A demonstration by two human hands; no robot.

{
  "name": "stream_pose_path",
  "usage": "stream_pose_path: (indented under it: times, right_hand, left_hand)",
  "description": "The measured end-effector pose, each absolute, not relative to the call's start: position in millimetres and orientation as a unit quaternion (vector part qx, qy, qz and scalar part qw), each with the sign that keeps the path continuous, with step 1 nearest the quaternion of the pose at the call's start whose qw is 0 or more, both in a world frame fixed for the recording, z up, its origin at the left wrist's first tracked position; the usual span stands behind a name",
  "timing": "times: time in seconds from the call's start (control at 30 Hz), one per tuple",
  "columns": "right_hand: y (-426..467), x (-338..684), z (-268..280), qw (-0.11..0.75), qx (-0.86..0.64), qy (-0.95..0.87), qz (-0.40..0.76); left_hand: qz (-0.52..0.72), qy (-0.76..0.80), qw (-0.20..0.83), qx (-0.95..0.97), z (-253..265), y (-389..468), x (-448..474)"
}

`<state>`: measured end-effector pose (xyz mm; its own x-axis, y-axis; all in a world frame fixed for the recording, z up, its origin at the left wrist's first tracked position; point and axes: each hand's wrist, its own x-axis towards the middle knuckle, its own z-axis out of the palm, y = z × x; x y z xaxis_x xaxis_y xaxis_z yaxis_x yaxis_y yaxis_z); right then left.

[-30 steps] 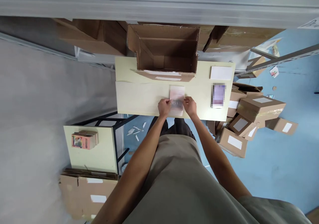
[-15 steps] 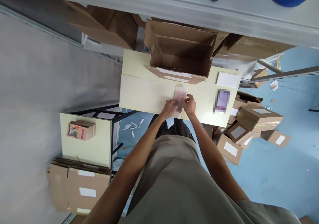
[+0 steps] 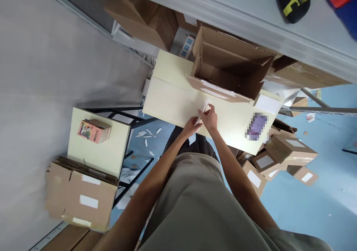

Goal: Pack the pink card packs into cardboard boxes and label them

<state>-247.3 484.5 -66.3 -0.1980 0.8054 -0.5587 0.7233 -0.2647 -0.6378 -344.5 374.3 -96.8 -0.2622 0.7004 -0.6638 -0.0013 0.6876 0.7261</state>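
Near mid-frame, the left hand (image 3: 191, 126) and right hand (image 3: 209, 118) grip a thin pale paper (image 3: 205, 104), its long axis slanting steeply upper-right.

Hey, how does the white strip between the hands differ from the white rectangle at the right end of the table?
The white strip is held between the left hand and right hand, while the white rectangle lies flat on the table, touched by neither. The white strip looks narrow from here; the white rectangle shows a broad face. Both look mostly white.
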Motion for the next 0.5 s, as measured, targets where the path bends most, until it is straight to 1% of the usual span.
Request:
stream_pose_path:
  times: [0.07,0.13,0.37,0.5]
  right_hand:
    - [482.5,-260.6,-68.4,0.039,-0.631,-0.603,0.487]
    - [479.5,-275.0,-71.7,0.019,-0.627,-0.601,0.495]
    - [471.8,-301.5,-79.7,-0.090,-0.585,-0.655,0.469]
    - [471.1,-289.9,-64.4,-0.115,-0.551,-0.670,0.484]
  left_hand:
    - [0.324,0.744,0.554,0.185,-98.9,367.0,-351.1]
    - [0.312,0.763,0.539,0.171,-99.8,358.3,-357.1]
    - [0.139,0.832,0.460,0.277,-87.1,344.5,-380.4]
    - [0.119,0.838,0.429,0.315,-64.2,354.7,-391.0]
